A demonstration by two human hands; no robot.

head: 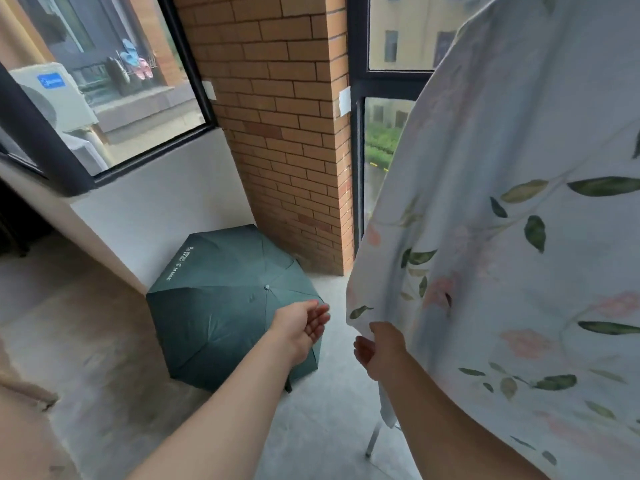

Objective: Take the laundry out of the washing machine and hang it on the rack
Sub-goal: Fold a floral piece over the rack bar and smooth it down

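Observation:
A large white sheet printed with green leaves and pink flowers hangs draped down the right side of the view. My right hand is at its lower left corner, thumb and fingers pinching the hem. My left hand is held out just to the left of that corner, palm turned inward, fingers apart, holding nothing. A thin metal leg of the rack shows under the sheet near the floor. The washing machine is not in view.
A dark green open umbrella lies on the grey floor under my left hand. A brick pillar stands behind it, with dark-framed windows on either side and a low white wall on the left.

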